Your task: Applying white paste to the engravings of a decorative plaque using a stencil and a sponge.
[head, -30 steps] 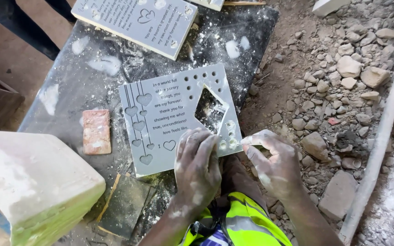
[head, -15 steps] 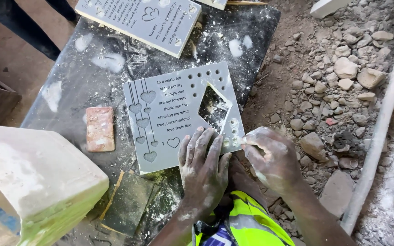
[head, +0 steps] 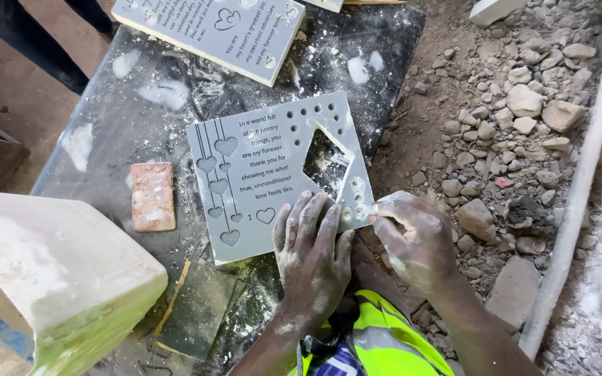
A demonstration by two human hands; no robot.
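Head view, looking straight down on a dark slab dusted with white powder. Grey plaque lies flat near the slab's middle, carved with lettering, hanging hearts on its left part, a row of small round holes along the top and a diamond-shaped cut-out at right. Left hand rests palm down on the plaque's near edge, fingers spread and flat, pressing rather than gripping; skin coated in pale dust. Right hand sits just beside the plaque's near right corner, fingers drawn together with the tips at the small holes there; whether they pinch a tool cannot be told. Reddish block lies left of the plaque, apart from it. Green pad lies at the slab's near edge, below the plaque. Second plaque lies at the far edge, tilted. Pale block fills the lower left corner. Rubble covers the ground right of the slab, with a white pipe running across it. Yellow vest at bottom.
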